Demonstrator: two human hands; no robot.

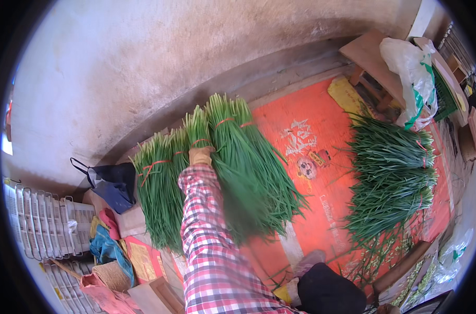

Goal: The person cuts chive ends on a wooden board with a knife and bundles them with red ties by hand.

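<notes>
My left hand (201, 156), in a tan glove under a red-and-white checked sleeve, grips a bundle of long green leaves, probably garlic chives (197, 125), just below its red tie. The bundle's leaves hang blurred to the lower right. Left of the hand stand more tied bundles (157, 196), pale ends up. To its right, larger bundles (238, 157) lean close by. My right hand is not in view.
More bundles (395, 168) lie on the red printed sheet (277, 114) at the right, near a wooden stool (373, 59) and plastic bag (406, 66). Plastic crates (45, 219) and a dark bag (116, 184) stand left. A wall (163, 59) runs behind; a dark-clothed knee (332, 290) shows below.
</notes>
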